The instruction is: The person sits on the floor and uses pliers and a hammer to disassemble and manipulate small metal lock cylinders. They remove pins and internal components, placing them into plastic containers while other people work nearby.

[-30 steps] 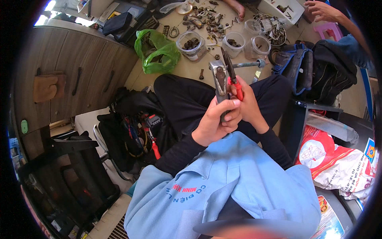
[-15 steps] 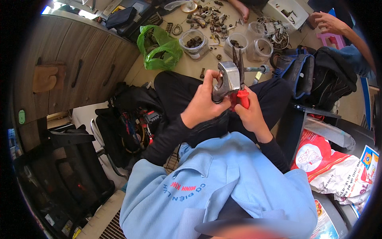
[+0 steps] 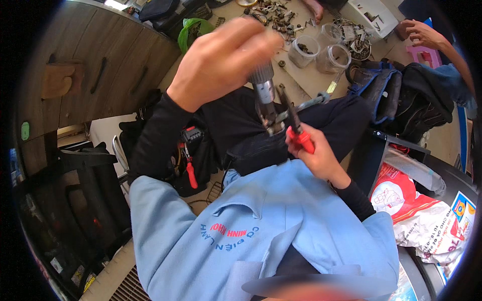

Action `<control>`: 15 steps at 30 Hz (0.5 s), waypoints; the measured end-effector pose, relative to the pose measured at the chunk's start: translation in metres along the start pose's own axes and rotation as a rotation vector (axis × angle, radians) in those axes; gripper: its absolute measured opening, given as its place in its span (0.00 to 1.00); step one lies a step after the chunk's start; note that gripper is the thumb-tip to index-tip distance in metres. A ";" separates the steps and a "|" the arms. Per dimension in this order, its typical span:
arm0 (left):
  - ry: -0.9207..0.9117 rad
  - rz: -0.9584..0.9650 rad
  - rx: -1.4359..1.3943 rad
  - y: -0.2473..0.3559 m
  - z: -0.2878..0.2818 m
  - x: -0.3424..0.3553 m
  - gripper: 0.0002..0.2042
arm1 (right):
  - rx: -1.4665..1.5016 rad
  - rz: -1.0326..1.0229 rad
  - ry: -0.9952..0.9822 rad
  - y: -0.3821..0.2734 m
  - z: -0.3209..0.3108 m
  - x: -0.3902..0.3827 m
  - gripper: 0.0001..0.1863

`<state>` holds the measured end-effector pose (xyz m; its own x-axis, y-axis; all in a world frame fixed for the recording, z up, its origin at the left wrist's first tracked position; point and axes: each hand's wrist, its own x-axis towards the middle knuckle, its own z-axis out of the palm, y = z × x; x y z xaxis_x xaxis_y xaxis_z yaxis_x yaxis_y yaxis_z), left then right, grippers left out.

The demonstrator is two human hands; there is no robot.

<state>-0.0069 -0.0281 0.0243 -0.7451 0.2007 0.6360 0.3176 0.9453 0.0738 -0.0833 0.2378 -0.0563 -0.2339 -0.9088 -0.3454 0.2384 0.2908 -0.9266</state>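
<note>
My left hand point(image 3: 226, 60), smeared by motion, is raised with its fingers closed round the knurled knob of a silver pipe cutter point(image 3: 264, 94). The cutter hangs down below it over my lap. My right hand point(image 3: 319, 153) is closed on red-handled pliers point(image 3: 303, 140), whose dark, narrow jaws point up and away. A grey metal bolt point(image 3: 314, 102) with a thick end sticks out to the right behind the jaws. Its other end lies near the cutter's lower part; I cannot tell what grips it.
Clear plastic jars point(image 3: 304, 51) and scattered metal fittings point(image 3: 281, 20) lie ahead on the floor, with a green bag point(image 3: 191, 31) leftward. An open tool bag point(image 3: 193, 135) is left of my lap, a backpack point(image 3: 422, 98) right. Another person's hand point(image 3: 424, 34) is at far right.
My left hand has risen away from the pliers and now holds the cutter by its knob. The cutter has turned to hang downward. My right hand keeps the pliers, tilted more to the left.
</note>
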 end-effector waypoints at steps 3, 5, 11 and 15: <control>0.175 -0.639 -0.531 0.024 0.007 -0.018 0.09 | -0.180 -0.136 0.088 -0.007 0.000 0.010 0.14; 0.351 -0.861 -1.128 0.036 0.022 -0.029 0.09 | -0.308 -0.134 0.089 -0.006 -0.004 0.016 0.17; 0.961 -1.568 -1.823 0.066 0.071 -0.051 0.14 | -0.326 -0.088 0.118 -0.003 0.000 0.027 0.15; 1.090 -1.698 -2.111 0.078 0.103 -0.079 0.14 | -0.450 -0.076 0.196 0.016 0.000 0.030 0.14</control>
<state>0.0169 0.0564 -0.0991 -0.6912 -0.4206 -0.5876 0.4238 -0.8946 0.1417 -0.0868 0.2152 -0.0820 -0.4178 -0.8719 -0.2555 -0.2069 0.3652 -0.9076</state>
